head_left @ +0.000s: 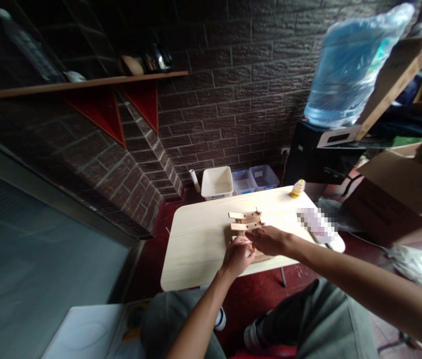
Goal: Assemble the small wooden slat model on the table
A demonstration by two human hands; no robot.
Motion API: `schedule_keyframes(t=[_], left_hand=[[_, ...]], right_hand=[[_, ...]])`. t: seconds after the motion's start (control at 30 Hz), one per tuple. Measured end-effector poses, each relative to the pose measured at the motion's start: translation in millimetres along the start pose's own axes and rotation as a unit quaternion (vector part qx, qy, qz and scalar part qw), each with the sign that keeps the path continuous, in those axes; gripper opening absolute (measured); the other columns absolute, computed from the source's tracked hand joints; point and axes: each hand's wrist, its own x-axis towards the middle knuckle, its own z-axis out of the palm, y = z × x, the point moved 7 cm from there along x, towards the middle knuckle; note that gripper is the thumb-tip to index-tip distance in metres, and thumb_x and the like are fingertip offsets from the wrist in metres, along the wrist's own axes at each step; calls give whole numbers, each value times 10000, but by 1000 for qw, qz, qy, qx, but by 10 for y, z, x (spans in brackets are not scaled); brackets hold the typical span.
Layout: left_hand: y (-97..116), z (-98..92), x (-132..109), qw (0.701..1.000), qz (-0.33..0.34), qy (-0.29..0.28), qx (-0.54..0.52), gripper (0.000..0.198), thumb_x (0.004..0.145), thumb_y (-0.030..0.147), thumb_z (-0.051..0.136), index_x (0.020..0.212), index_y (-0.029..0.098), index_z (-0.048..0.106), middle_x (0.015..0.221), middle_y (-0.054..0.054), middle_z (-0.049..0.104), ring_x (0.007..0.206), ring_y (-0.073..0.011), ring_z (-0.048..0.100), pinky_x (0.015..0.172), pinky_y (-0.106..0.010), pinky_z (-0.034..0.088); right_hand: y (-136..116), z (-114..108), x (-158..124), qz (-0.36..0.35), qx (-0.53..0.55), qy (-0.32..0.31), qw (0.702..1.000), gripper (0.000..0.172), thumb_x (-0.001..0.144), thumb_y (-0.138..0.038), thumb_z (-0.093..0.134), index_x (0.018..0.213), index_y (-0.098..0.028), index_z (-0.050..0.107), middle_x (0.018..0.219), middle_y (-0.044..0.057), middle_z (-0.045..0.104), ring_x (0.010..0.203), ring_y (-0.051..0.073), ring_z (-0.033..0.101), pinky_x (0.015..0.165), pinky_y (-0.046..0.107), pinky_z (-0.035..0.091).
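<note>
A small wooden slatted frame lies on the pale table, its curved slats running crosswise, with dark holes in some. A short thin pin stands up at its far end. My left hand is closed at the near left end of the frame, fingers curled against the wood. Close beside it, my right hand reaches in from the right with its fingers bent down over the near slats. Between the two hands a tiny yellow spot shows, too small to name. The fingertips and the near part of the frame are largely hidden.
A clear bottle with yellow ends stands at the table's far right corner, near a blurred-out flat item. Behind are a white bin and blue bins. Right: a water dispenser and cardboard box.
</note>
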Motion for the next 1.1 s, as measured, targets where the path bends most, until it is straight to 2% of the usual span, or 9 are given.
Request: schedule_keyframes(t=[0.13, 0.37, 0.63, 0.83, 0.97, 1.1], left_hand=[[-17, 17, -1, 1000, 3, 9, -2, 62, 823, 162, 773, 791, 201, 736, 1028, -94, 750, 1057, -262, 698, 957, -419, 560], [-77, 77, -45, 999, 27, 42, -14, 77, 822, 162, 777, 828, 216, 722, 1118, -92, 752, 1138, -263, 696, 989, -435, 563], [-39, 44, -12, 999, 19, 31, -13, 106, 796, 151, 797, 783, 210, 711, 1034, -78, 744, 1061, -252, 702, 943, -404, 565], [-28, 27, -4, 999, 27, 31, -16, 109, 802, 146, 786, 769, 206, 702, 968, -75, 740, 1025, -251, 698, 920, -398, 567], [-42, 48, -20, 998, 39, 39, -18, 88, 819, 147, 775, 805, 205, 711, 1021, -89, 748, 1057, -253, 701, 945, -417, 569], [-68, 79, -26, 998, 43, 43, -19, 98, 817, 136, 774, 825, 211, 711, 1069, -94, 751, 1099, -255, 696, 972, -426, 571]], right_hand=[[6, 49, 32, -5, -3, -38, 999, 290, 977, -133, 540, 1232, -84, 668, 1104, 196, 760, 974, 304, 756, 799, 379, 589], [81, 89, -28, 41, 7, -17, 999, 326, 995, -180, 539, 1262, -20, 635, 1062, 248, 748, 919, 318, 752, 748, 400, 595], [6, 4, -105, -11, 7, -4, 1000, 396, 952, -207, 629, 1337, -113, 613, 1183, 183, 734, 1060, 286, 730, 863, 383, 584], [-18, -26, -94, -29, -23, -11, 999, 283, 964, -110, 547, 1216, -111, 673, 1079, 161, 758, 947, 254, 746, 775, 336, 583], [-1, 58, -63, -33, -54, -16, 998, 228, 944, -96, 556, 1125, -94, 694, 1026, 166, 753, 868, 249, 731, 720, 328, 578], [19, 86, -51, -13, -27, 11, 1000, 219, 963, -110, 511, 1088, -91, 690, 955, 169, 738, 807, 255, 709, 687, 360, 581]])
